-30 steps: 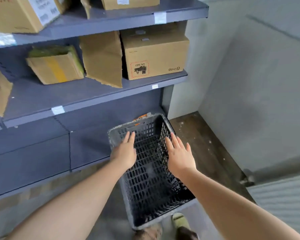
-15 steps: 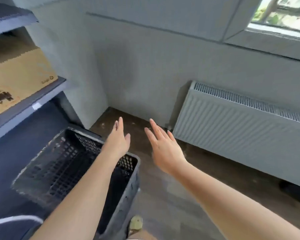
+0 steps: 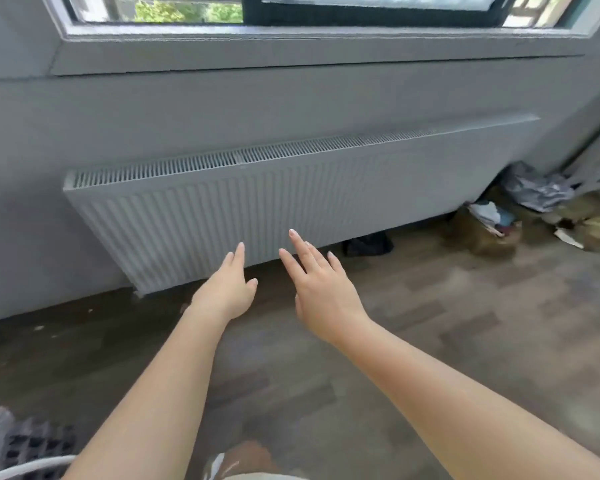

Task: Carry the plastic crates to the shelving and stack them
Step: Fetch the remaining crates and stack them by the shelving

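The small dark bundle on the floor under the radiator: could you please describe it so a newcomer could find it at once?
Start at the long white radiator under the window. Follow its bottom edge rightward to the dark bundle on the wooden floor, partly tucked beneath. It is near-black, unlike the pale crumpled litter in the right corner.

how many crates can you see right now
1: a dark plastic crate on the floor at the bottom left corner, cut off by the frame edge. Others may lie out of view.

Ribbed matt metal radiator [image 3: 291, 199], worn wood-look floor [image 3: 465, 341], perforated plastic crate [image 3: 21, 445]
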